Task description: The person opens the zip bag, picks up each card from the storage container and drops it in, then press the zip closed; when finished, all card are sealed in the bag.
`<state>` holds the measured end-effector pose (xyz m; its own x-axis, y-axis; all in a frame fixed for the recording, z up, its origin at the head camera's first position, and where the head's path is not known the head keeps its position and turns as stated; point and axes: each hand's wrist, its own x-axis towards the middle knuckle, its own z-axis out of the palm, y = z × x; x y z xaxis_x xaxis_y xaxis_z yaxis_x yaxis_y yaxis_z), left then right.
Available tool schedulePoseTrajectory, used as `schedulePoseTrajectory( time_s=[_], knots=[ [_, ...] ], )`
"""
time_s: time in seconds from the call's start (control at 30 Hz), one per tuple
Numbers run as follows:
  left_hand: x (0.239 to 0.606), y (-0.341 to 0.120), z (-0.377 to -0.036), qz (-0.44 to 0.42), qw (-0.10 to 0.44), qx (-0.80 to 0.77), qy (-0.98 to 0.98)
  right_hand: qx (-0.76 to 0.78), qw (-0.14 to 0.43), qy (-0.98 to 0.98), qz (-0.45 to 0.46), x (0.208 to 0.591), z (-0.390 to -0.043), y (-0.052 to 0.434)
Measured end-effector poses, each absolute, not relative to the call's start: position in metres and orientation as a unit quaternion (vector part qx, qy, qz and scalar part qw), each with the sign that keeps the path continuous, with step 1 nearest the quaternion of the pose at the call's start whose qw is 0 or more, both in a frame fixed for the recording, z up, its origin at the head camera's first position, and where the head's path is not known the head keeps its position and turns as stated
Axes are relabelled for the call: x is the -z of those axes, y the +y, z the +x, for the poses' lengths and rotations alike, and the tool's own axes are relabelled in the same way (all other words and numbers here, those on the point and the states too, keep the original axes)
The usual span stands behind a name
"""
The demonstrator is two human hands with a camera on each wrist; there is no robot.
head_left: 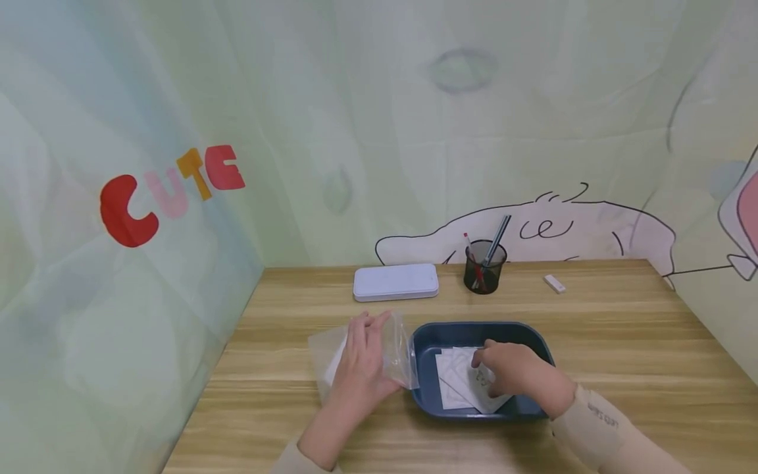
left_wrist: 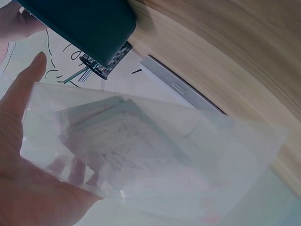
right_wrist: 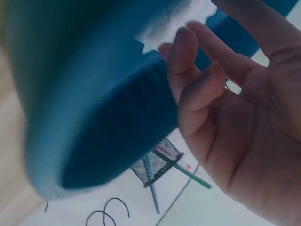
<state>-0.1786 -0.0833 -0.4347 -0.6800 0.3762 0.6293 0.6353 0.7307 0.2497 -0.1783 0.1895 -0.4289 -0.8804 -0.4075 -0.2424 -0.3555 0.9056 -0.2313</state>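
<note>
My left hand [head_left: 360,365] grips a clear plastic bag [head_left: 398,349] near its mouth, at the left of a dark blue basin [head_left: 426,409]. White flat packets [left_wrist: 127,141] lie inside the bag, and some of the fingers show through its film. My right hand [head_left: 514,372] reaches down into the basin, thumb and index finger spread over a small pile of flat white packets [head_left: 453,395]. Its fingertips are right at the top packet [head_left: 482,380], which bears a greenish print. In the right wrist view a jagged packet edge [right_wrist: 150,40] shows beside the fingertips.
A white flat case [head_left: 395,282] lies at the back of the wooden table [head_left: 266,382]. A black mesh pen holder [head_left: 484,280] with pens stands behind the basin. To its right lies a small white stick-like object [head_left: 555,284]. Printed fabric hangs around the table.
</note>
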Motion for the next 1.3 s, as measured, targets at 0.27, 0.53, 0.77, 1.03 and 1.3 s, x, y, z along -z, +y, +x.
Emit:
schedulePoseTrajectory(
  time_s=[0.27, 0.53, 0.77, 1.03, 1.3],
  knots=[
    [0.434, -0.084, -0.177, -0.279, 0.265, 0.236, -0.892, 0.081, 0.095, 0.961, -0.245, 0.450, -0.180, 0.191],
    [0.434, -0.084, -0.177, -0.274, 0.263, 0.231, -0.896, 0.088, 0.097, 0.957, -0.259, 0.456, -0.188, 0.194],
    [0.433, -0.084, -0.176, -0.269, 0.251, 0.234, -0.900, 0.095, 0.101, 0.959, -0.246, 0.456, -0.191, 0.194],
    [0.433, -0.083, -0.176, -0.268, 0.250, 0.237, -0.900, 0.103, 0.109, 0.962, -0.228, 0.452, -0.191, 0.194],
    [0.434, -0.083, -0.177, -0.268, 0.256, 0.235, -0.898, 0.096, 0.103, 0.967, -0.215, 0.454, -0.192, 0.197]
  ],
)
